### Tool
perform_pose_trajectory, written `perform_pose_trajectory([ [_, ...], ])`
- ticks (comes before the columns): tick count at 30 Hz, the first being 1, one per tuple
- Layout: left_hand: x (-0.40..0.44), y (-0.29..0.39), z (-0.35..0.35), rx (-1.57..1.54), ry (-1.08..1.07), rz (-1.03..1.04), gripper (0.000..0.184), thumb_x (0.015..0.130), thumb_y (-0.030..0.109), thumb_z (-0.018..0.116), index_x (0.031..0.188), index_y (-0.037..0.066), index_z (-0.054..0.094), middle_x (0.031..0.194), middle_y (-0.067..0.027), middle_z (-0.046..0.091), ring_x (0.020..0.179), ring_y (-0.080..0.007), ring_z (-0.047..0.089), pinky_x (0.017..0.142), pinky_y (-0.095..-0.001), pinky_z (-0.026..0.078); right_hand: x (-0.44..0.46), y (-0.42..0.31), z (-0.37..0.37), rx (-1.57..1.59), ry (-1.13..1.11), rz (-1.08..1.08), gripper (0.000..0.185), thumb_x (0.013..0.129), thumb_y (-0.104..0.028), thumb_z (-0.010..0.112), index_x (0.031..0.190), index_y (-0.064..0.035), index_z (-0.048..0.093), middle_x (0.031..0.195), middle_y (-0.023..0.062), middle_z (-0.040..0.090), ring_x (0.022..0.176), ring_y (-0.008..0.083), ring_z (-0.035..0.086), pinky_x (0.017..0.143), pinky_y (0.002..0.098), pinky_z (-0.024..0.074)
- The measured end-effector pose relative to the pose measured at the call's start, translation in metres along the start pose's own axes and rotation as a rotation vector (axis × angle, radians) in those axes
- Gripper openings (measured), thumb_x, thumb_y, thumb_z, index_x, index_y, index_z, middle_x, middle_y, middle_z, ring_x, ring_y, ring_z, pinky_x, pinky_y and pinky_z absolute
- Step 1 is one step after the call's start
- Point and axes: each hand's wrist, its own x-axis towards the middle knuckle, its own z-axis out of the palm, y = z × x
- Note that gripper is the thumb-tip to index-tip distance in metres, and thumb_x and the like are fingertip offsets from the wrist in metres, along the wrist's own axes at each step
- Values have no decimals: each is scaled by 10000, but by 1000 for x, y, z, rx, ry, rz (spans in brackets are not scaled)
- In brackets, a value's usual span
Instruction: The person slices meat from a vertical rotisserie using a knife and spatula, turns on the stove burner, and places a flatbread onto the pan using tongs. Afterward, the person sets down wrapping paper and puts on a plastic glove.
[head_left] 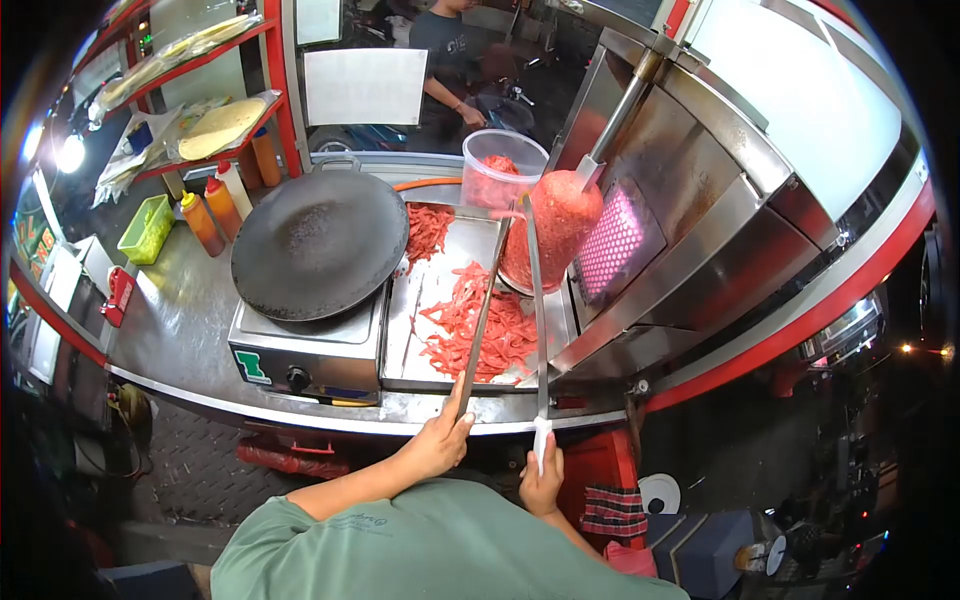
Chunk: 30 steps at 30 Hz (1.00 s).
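Observation:
My right hand [543, 480] is closed around the white handle of a long knife [536, 320], its narrow blade pointing up and away to the meat cone. In my closed left hand [440, 440] is a long thin metal tool [484, 325]; its exact kind is unclear. Both tips lie close together at the left side of the red meat cone [556, 228], which sits on a vertical spit [622, 105]. I cannot tell whether they touch it. Beneath the tools, strips of sliced meat [470, 330] lie on a metal tray [405, 345], with another pile [428, 228] at its back left.
A heating grill [612, 235] glows pink beside the cone. Left of the tray, a round black griddle [320, 250] covers a burner [310, 365]. A clear tub [505, 150] stands behind. Sauce bottles [203, 224], a green basket [147, 230] and flatbreads [222, 130] are further left. A person [445, 60] is beyond.

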Motion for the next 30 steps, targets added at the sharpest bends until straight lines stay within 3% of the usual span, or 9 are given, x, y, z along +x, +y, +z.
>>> perform_pose_trajectory([
  [3, 1, -2, 2, 15, -4, -14, 742, 1143, 266, 404, 1689, 238, -97, 718, -58, 500, 547, -164, 532, 521, -335, 497, 82, -31, 11, -69, 42, -96, 524, 1030, -13, 571, 1542, 25, 462, 1073, 224, 612, 840, 325, 620, 757, 394, 531],
  [4, 3, -3, 6, 26, 3, -19, 739, 1145, 258, 399, 1690, 255, -100, 756, -51, 487, 557, -154, 527, 516, -323, 497, 99, -39, 14, -3, 3, 19, 517, 1009, -2, 596, 1514, 33, 490, 1145, 279, 627, 985, 439, 626, 894, 464, 523],
  [7, 13, -5, 6, -10, 10, -25, 759, 1142, 301, 417, 1684, 226, -108, 648, -65, 522, 526, -177, 547, 524, -345, 510, 89, -35, 14, -32, 26, -9, 517, 1008, -14, 604, 1511, 34, 493, 1170, 285, 628, 1010, 449, 629, 915, 467, 523],
  [11, 20, -2, 2, -2, 15, -27, 748, 1146, 331, 411, 1686, 241, -99, 645, -60, 510, 532, -179, 556, 524, -354, 509, -23, -8, -10, 41, -66, 245, 532, 994, 7, 584, 1512, 68, 480, 1182, 278, 635, 997, 423, 648, 890, 471, 531],
  [15, 21, -3, 5, 13, 20, 0, 756, 1144, 328, 408, 1682, 239, -116, 631, -70, 522, 522, -194, 566, 522, -360, 511, 48, -32, -4, -76, -2, -12, 551, 1002, -7, 595, 1540, 15, 477, 1132, 263, 626, 975, 420, 646, 862, 463, 532],
  [18, 28, -4, 11, -3, 44, -8, 765, 1141, 317, 410, 1679, 228, -126, 622, -62, 506, 514, -188, 567, 508, -355, 513, 111, -51, 5, -65, -33, -7, 537, 1019, -28, 592, 1541, 15, 472, 1106, 253, 618, 957, 404, 620, 866, 444, 510],
  [25, 36, 6, 1, -152, 9, 14, 722, 1157, 279, 390, 1689, 273, -97, 742, -11, 421, 552, -114, 475, 498, -299, 474, -21, -29, -24, -36, -81, 174, 549, 1005, -11, 595, 1544, -12, 487, 1112, 236, 648, 954, 396, 648, 872, 429, 541],
  [28, 36, 13, 0, -201, -15, 26, 729, 1153, 303, 394, 1687, 264, -102, 727, -19, 441, 531, -124, 497, 488, -310, 484, 42, -49, -17, -88, -29, 3, 532, 1000, -16, 608, 1524, -9, 514, 1087, 242, 638, 936, 386, 651, 845, 428, 541],
  [30, 40, 16, 5, -210, 8, 48, 733, 1152, 315, 398, 1687, 259, -100, 709, -16, 434, 521, -127, 500, 487, -311, 490, 92, -60, -3, -125, -50, 35, 541, 1011, -50, 608, 1541, -48, 500, 1051, 233, 617, 937, 432, 642, 801, 469, 537],
])
